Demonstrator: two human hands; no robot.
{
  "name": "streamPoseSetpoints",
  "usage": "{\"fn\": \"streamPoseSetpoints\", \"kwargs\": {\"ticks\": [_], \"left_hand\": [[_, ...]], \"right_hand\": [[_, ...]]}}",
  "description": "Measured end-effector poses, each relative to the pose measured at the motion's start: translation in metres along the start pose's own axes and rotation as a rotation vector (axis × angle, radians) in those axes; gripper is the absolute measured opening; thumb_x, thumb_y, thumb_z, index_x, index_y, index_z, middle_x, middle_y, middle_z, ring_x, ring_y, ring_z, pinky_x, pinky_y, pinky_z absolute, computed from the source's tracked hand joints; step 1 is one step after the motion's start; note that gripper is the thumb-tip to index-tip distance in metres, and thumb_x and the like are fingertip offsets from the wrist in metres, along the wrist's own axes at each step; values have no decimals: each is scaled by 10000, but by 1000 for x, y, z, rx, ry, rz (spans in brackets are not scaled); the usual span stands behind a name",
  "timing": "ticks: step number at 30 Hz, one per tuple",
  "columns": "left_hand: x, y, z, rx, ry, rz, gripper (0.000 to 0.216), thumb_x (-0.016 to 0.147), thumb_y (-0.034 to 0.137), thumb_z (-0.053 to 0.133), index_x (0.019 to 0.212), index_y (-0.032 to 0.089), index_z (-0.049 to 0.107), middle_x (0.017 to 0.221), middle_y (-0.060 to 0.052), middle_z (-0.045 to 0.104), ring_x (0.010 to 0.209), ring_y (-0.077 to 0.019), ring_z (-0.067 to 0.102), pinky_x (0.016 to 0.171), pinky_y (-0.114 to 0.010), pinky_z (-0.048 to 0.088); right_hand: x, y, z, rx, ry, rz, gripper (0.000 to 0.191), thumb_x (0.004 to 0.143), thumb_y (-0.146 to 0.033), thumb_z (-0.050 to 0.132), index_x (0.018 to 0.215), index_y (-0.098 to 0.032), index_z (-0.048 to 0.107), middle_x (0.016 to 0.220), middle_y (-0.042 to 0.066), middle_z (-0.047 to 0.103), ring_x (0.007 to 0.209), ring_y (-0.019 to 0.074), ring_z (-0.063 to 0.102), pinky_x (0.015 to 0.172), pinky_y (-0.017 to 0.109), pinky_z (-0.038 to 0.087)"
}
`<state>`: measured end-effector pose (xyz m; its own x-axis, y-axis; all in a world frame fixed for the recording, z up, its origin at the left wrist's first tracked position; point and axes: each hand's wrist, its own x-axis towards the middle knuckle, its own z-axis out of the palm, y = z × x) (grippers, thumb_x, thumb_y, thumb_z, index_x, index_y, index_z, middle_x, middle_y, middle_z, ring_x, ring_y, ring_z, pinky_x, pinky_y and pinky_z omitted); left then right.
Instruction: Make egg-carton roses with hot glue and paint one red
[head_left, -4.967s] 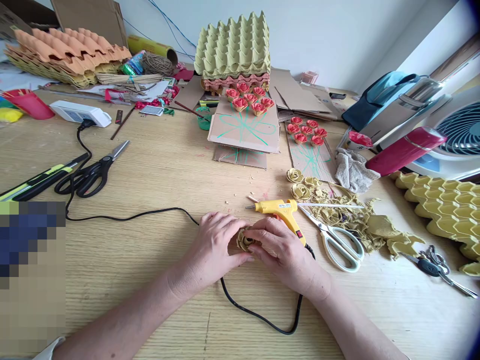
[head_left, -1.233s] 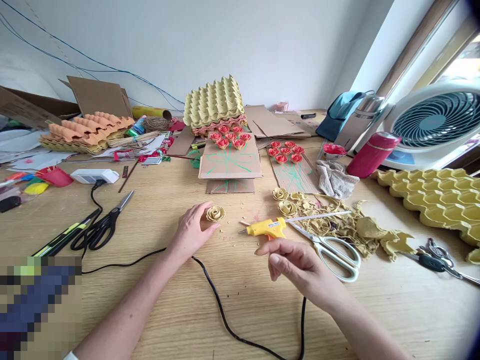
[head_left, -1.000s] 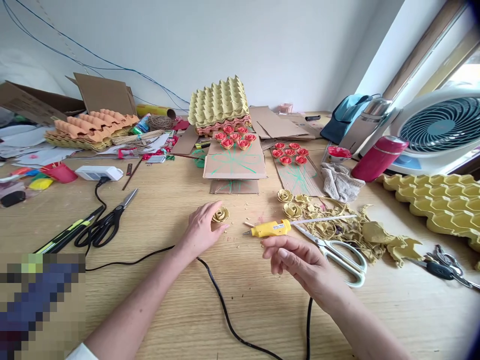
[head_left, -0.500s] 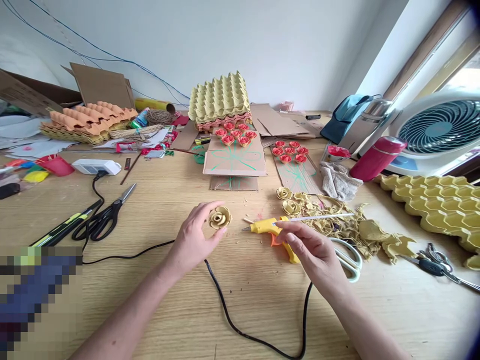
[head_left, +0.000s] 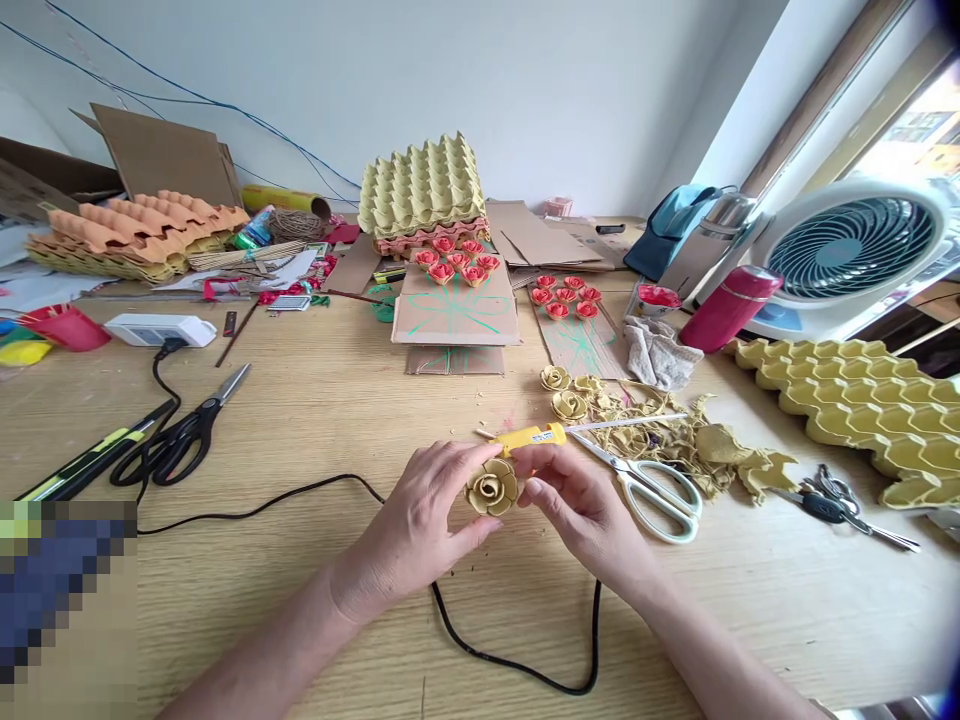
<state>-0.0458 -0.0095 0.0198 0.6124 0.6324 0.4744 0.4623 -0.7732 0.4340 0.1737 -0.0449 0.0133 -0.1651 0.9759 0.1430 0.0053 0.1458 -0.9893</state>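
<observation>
A yellowish paper-pulp rose faces me, held between the thumb and fingers of my left hand. The fingertips of my right hand are closed at the rose's right edge, on a petal there. Just behind the hands lies a yellow hot glue gun, partly hidden by them, with a glue stick in its rear. Similar unpainted roses lie beyond it, beside a heap of pulp scraps.
White-handled scissors and keys lie to the right, black scissors to the left. A black cord loops in front. Red roses sit on cardboard at the back. Yellow egg trays stand at the right.
My left hand has brought the rose right and slightly nearer, now facing me. My right hand has moved left from beside the glue gun to the rose's edge. The view has shifted slightly.
</observation>
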Motion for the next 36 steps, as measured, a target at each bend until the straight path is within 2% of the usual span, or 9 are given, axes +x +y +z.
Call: {"fn": "streamPoseSetpoints", "kwargs": {"ticks": [3, 10, 14, 20, 24, 30, 36], "left_hand": [[0, 3, 0, -35, -22, -5, 681, 892, 98, 716, 1485, 291, 441, 1336, -80, 686, 1232, -279, 656, 1082, -449, 542], [-2, 10, 3, -166, -103, -20, 742, 876, 24, 654, 1520, 297, 403, 1390, -86, 631, 1315, -266, 610, 1147, -432, 527], [-3, 10, 6, -198, -84, -57, 746, 882, 25, 658, 1518, 307, 389, 1388, -86, 623, 1314, -261, 609, 1167, -442, 515], [-6, 11, 12, -225, -55, -111, 803, 852, 89, 765, 1514, 339, 386, 1387, -92, 625, 1294, -291, 628, 1126, -464, 552], [-8, 10, 15, -220, -26, -103, 748, 888, 70, 703, 1515, 327, 387, 1375, -93, 631, 1273, -273, 639, 1124, -444, 551], [-8, 9, 14, -171, -13, -33, 717, 907, 49, 638, 1526, 305, 383, 1370, -95, 644, 1282, -268, 635, 1151, -447, 524], [-7, 12, 13, -166, -14, -53, 690, 907, 59, 638, 1510, 299, 404, 1365, -95, 664, 1238, -263, 662, 1093, -425, 562]], "right_hand": [[-1, 1, -1, -48, -32, 14, 326, 1017, -545, 603, 1038, -224, 657, 937, 67, 672, 887, 228, 656, 813, 362, 562], [-3, -2, -1, -235, -25, -49, 215, 1049, -411, 572, 1001, -212, 639, 883, 35, 634, 763, 174, 579, 703, 303, 493], [-2, 1, -1, -193, -19, -8, 237, 1043, -434, 569, 1019, -209, 639, 889, 40, 637, 781, 182, 594, 704, 306, 514], [-3, 6, 1, -160, -9, 17, 212, 1033, -409, 574, 1101, -219, 637, 951, 62, 688, 869, 211, 658, 772, 342, 558], [-3, 5, 0, -158, -6, 14, 206, 1038, -398, 565, 1086, -213, 641, 967, 70, 688, 864, 210, 657, 779, 351, 561], [-2, 4, -3, -111, 88, -25, 230, 1043, -413, 585, 1151, -224, 657, 996, 67, 680, 802, 187, 651, 708, 317, 568], [-2, 2, -3, -139, 124, -50, 202, 1035, -418, 598, 1048, -225, 658, 964, 56, 666, 757, 170, 637, 692, 302, 569]]}}
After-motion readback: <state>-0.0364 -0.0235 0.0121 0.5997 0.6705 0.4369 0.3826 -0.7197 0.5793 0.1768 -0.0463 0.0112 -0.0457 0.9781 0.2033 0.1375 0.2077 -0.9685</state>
